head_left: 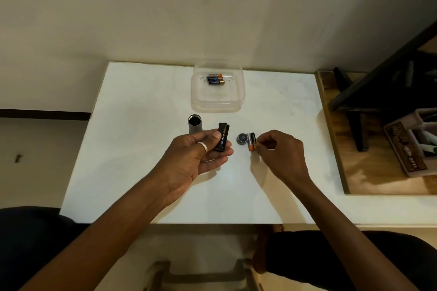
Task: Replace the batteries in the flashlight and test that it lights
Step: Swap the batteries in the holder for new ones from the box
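Now | left fingers (pixel 222 151) grip battery holder (pixel 222 137) | right fingers (pixel 260 147) pinch battery (pixel 253 140) end

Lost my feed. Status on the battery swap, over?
Left hand holds battery carrier. Right hand pinching loose batteries by cap. Flashlight body open, upright. Nothing blocking.

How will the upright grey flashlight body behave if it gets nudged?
It likely tips easily: the flashlight body stands on end, open top up. Being a smooth cylinder, it would probably then roll across the table.

Black holder (pixel 222 137), white table (pixel 142 149)
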